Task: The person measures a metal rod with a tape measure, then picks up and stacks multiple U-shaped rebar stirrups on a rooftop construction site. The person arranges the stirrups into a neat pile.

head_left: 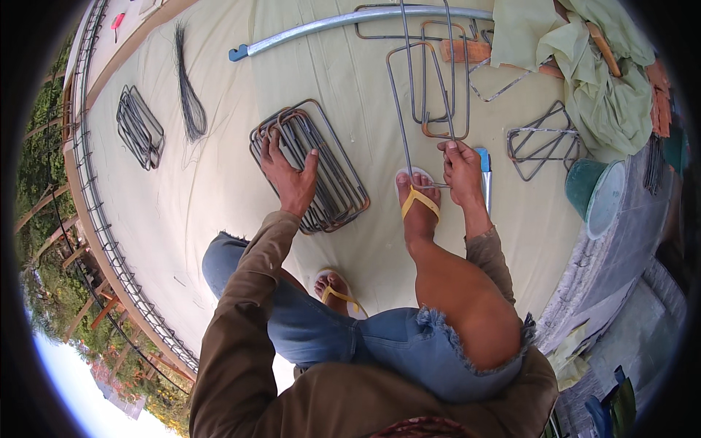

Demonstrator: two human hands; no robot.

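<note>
My left hand (pixel 290 175) lies with its fingers spread on top of a stack of rectangular steel rebar stirrups (pixel 337 191), some of them rusty. To the right, my right hand (pixel 462 169) is closed on the near corner of a long single stirrup (pixel 403 142), which stretches away from me over my sandalled right foot. Its far end crosses other stirrups (pixel 460 80) lying beyond. Just right of that hand, a metal bar with a blue end (pixel 483 159) lies partly hidden by my wrist.
A smaller stirrup pile (pixel 139 130) and a bundle of thin wire (pixel 191 109) lie at left. A metal pipe (pixel 328 27) crosses the far side. At right are crossed stirrups (pixel 544 142), a green bucket (pixel 584 186), crumpled cloth (pixel 595 95) and bricks (pixel 659 98).
</note>
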